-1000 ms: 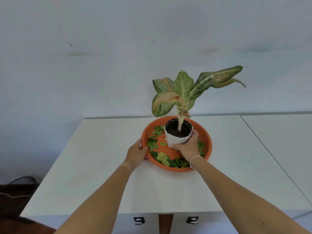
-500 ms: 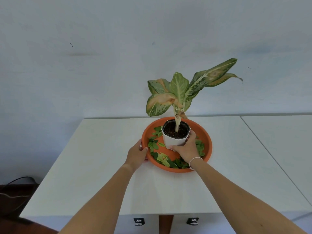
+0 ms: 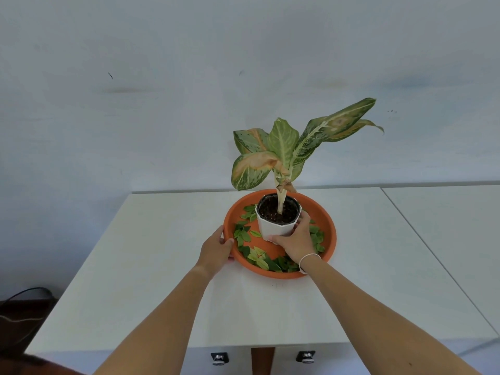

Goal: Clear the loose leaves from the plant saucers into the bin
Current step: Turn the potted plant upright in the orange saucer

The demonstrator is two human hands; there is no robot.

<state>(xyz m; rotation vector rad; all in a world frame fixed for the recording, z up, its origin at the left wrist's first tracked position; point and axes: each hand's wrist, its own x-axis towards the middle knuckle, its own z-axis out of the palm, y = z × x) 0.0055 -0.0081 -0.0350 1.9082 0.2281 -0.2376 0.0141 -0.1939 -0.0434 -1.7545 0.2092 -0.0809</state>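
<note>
An orange round saucer (image 3: 326, 227) lies on the white table (image 3: 151, 255). In it is a white plant pot (image 3: 273, 228) with a tall variegated plant (image 3: 284, 150). Loose green leaves (image 3: 244, 235) lie scattered over the saucer floor around the pot, mostly at the left and front. My right hand (image 3: 296, 240) grips the pot's front and right side. My left hand (image 3: 216, 249) holds the saucer's left rim, thumb over the edge. No bin is in view.
A second white table (image 3: 446, 226) adjoins on the right, with a thin seam between. A plain pale wall stands right behind the tables. Dark cables (image 3: 19, 307) lie on the floor at the lower left.
The pot and plant have shifted a little left and toward me within the saucer, my right hand moving with them. My left hand has stayed on the rim.
</note>
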